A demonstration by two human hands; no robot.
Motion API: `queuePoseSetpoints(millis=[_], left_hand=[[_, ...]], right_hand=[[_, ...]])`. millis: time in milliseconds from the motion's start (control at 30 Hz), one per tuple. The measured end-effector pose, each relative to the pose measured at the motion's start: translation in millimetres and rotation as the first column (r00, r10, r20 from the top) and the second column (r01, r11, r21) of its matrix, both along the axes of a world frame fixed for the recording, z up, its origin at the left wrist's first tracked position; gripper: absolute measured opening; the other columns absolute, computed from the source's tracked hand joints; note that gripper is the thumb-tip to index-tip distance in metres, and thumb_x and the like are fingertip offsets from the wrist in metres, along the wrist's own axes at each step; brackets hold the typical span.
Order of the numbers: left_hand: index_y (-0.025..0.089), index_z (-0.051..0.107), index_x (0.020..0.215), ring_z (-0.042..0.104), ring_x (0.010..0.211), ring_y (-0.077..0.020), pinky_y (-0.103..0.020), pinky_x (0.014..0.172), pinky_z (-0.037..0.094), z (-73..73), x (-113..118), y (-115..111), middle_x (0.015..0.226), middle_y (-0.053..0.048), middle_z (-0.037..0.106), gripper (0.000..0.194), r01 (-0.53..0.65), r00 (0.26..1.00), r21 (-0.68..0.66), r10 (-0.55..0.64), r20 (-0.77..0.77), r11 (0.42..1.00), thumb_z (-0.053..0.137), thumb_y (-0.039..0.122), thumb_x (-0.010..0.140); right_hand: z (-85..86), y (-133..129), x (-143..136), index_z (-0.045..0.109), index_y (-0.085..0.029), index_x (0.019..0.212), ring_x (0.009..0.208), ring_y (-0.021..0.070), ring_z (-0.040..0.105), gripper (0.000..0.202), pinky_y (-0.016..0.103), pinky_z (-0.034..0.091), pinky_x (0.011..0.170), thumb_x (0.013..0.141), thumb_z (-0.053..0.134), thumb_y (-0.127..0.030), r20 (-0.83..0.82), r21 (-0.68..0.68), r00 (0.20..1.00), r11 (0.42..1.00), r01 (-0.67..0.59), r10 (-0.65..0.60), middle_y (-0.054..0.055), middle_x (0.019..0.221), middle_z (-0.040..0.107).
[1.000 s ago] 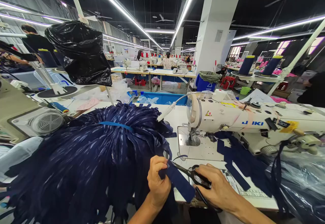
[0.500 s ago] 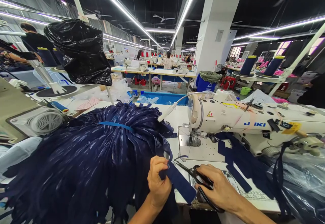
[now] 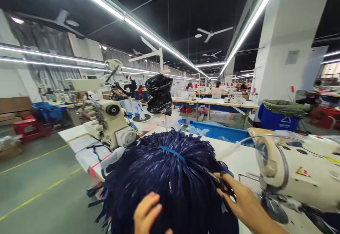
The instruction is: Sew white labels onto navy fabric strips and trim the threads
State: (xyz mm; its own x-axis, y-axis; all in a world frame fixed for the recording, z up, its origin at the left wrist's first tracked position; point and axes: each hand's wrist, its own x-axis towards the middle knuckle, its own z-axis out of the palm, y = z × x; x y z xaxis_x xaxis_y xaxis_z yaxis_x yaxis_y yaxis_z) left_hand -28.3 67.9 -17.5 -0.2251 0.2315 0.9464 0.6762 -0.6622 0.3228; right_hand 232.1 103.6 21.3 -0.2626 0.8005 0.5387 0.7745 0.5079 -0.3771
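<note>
A big bundle of navy fabric strips [image 3: 159, 170] is bound near its top by a blue band [image 3: 172, 153]. My left hand [image 3: 147, 214] is at the front of the bundle, fingers apart and blurred, with nothing seen in it. On the bundle's right side, my right hand [image 3: 239, 195] grips black scissors [image 3: 221, 184], their tip pointing left over the strips. A white sewing machine [image 3: 294, 170] stands right of that hand.
Behind the bundle hangs a black plastic bag [image 3: 159, 94]. Another sewing machine [image 3: 111, 120] stands at the left. A blue tray [image 3: 223, 132] lies beyond the table, near a blue bin [image 3: 278, 117]. People sit farther back.
The view has swung left. My left hand has let go of the navy piece and moved onto the bundle's front. My right hand has carried the scissors left, up to the bundle.
</note>
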Motion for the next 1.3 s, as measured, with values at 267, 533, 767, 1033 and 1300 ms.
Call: queuePoseSetpoints(millis=[267, 533, 767, 1033, 1300], left_hand=[[0.017, 0.043, 0.119, 0.043, 0.116, -0.0345, -0.054, 0.096, 0.032, 8.1, -104, 49, 0.122, -0.017, 0.050, 0.067, 0.057, 0.934, -0.701, 0.210, 0.289, 0.711, 0.062, 0.045, 0.062], [0.016, 0.028, 0.133, 0.046, 0.115, -0.0296, -0.040, 0.097, 0.033, 22.5, -40, 109, 0.125, -0.014, 0.049, 0.085, 0.172, 0.985, -0.928, -0.026, 0.173, 0.330, 0.064, 0.039, 0.059], [0.014, 0.030, 0.133, 0.047, 0.112, -0.0278, -0.036, 0.095, 0.036, 34.7, -11, 195, 0.126, -0.013, 0.048, 0.089, 0.206, 0.956, -0.943, -0.261, 0.137, 0.260, 0.064, 0.043, 0.057], [0.010, 0.050, 0.118, 0.055, 0.099, -0.0293, -0.038, 0.089, 0.042, 52.9, -53, 234, 0.111, -0.014, 0.059, 0.072, 0.077, 0.938, -0.921, -0.342, -0.064, 0.383, 0.066, 0.026, 0.049], [0.016, 0.062, 0.089, 0.059, 0.092, -0.0281, -0.043, 0.086, 0.043, 82.5, -126, 205, 0.095, -0.010, 0.065, 0.036, -0.107, 0.967, -0.814, -0.128, -0.218, 0.571, 0.046, 0.012, 0.056]], right_hand=[[20.2, 120, -80, 0.052, -0.015, 0.093, 0.068, 0.0249, 0.063, 0.023, 0.032, 0.042, 0.059, 0.087, 0.035, -0.030, 0.255, 0.075, 0.926, 0.961, 0.268, -0.278, 0.011, 0.080, 0.066], [9.8, 160, -37, 0.051, -0.019, 0.100, 0.078, 0.0290, 0.063, 0.042, 0.035, 0.043, 0.065, 0.085, 0.025, -0.048, 0.297, -0.219, 0.898, 0.892, 0.395, -0.325, 0.013, 0.083, 0.066], [2.2, 173, 21, 0.052, -0.022, 0.080, 0.070, 0.0321, 0.060, 0.045, 0.039, 0.043, 0.066, 0.076, 0.024, -0.057, 0.166, -0.367, 0.872, 0.792, 0.488, -0.461, 0.013, 0.069, 0.063], [-24.3, 163, -11, 0.046, -0.025, 0.057, 0.058, 0.0240, 0.057, 0.038, 0.032, 0.043, 0.057, 0.071, 0.033, -0.059, -0.174, -0.325, 0.941, 0.919, 0.222, -0.289, 0.002, 0.051, 0.057], [-28.2, 76, -156, 0.042, -0.023, 0.069, 0.054, 0.0192, 0.057, 0.025, 0.027, 0.039, 0.050, 0.082, 0.033, -0.043, -0.339, -0.191, 0.941, 0.977, -0.094, 0.024, 0.002, 0.058, 0.060]])
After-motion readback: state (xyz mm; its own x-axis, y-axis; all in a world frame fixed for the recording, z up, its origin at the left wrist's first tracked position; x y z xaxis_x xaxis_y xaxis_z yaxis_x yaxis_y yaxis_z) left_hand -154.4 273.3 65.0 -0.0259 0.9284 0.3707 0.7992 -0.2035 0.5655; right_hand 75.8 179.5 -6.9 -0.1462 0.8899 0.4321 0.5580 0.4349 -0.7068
